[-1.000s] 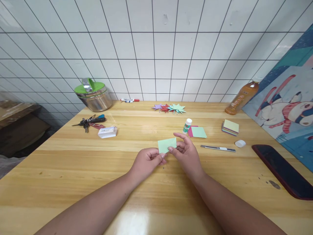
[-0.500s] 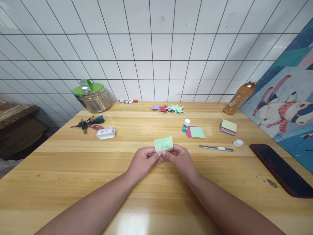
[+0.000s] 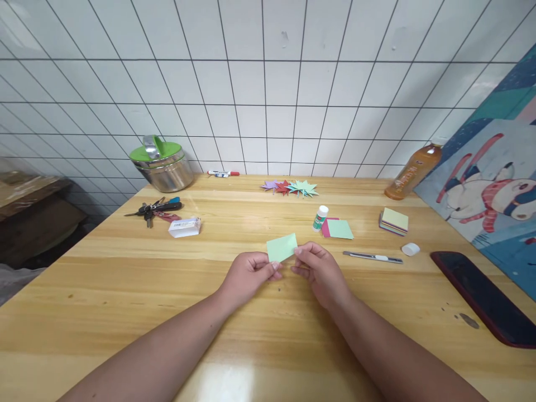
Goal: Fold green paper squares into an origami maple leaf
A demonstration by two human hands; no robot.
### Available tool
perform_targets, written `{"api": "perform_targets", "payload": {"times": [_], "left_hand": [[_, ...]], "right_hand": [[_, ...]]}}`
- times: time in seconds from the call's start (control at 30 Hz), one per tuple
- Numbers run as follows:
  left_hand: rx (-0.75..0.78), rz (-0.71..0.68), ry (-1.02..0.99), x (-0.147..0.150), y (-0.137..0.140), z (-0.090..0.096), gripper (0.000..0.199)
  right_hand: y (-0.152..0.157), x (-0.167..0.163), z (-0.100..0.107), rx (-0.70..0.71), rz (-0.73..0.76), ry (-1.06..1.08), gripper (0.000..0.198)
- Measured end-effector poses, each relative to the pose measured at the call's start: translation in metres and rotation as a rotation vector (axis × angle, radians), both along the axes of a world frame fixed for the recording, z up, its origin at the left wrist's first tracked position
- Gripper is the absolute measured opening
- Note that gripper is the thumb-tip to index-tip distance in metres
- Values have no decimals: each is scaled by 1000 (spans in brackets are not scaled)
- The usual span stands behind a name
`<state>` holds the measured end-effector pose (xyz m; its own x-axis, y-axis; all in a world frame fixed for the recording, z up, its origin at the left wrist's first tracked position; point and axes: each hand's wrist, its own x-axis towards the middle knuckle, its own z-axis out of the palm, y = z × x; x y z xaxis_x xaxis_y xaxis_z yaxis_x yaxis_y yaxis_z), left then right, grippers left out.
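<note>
A light green piece of paper (image 3: pixel 281 248), apparently folded into a rectangle, is held up above the table between both hands. My left hand (image 3: pixel 251 274) pinches its lower left corner, thumb in front. My right hand (image 3: pixel 320 271) grips the right edge between thumb and index finger, the other fingers curled below. Just beyond the right hand stands a glue stick (image 3: pixel 320 218) with a white cap. Beside it lie a green paper square (image 3: pixel 340 229) and a pink one (image 3: pixel 326 228) partly under it. A utility knife (image 3: pixel 372 257) rests to the right.
At the back lie spiky paper shapes (image 3: pixel 304 188) in purple, red and green, and a marker (image 3: pixel 224 173). On the left are a steel pot (image 3: pixel 170 170), keys (image 3: pixel 153 210) and a white box (image 3: pixel 185 227). Rightward are a paper stack (image 3: pixel 394 220), white cap (image 3: pixel 410 249), bottle (image 3: pixel 412 173) and phone (image 3: pixel 481 296).
My right hand has shifted from the paper's bottom edge to its right edge, apart from my left thumb. The paper now looks flatter and slightly tilted. The view has shifted slightly.
</note>
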<state>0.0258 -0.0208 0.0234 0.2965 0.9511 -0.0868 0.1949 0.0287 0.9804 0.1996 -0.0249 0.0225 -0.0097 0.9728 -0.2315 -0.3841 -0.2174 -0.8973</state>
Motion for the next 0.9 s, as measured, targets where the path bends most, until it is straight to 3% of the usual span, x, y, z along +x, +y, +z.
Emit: {"api": "perform_targets", "payload": {"times": [0.13, 0.27, 0.4, 0.57, 0.9], "left_hand": [[-1, 16, 23, -4, 4, -5, 25], [22, -24, 34, -4, 5, -8, 26], [29, -62, 42, -1, 2, -8, 25], [1, -1, -61, 0, 4, -9, 26], [-154, 98, -305, -6, 10, -11, 30]], "right_hand": [[4, 7, 5, 23, -69, -106, 27], [3, 6, 5, 131, 135, -177, 44], [2, 2, -1, 161, 206, -362, 28], [3, 4, -2, 159, 158, -424, 25], [6, 5, -5, 175, 248, -579, 18]]}}
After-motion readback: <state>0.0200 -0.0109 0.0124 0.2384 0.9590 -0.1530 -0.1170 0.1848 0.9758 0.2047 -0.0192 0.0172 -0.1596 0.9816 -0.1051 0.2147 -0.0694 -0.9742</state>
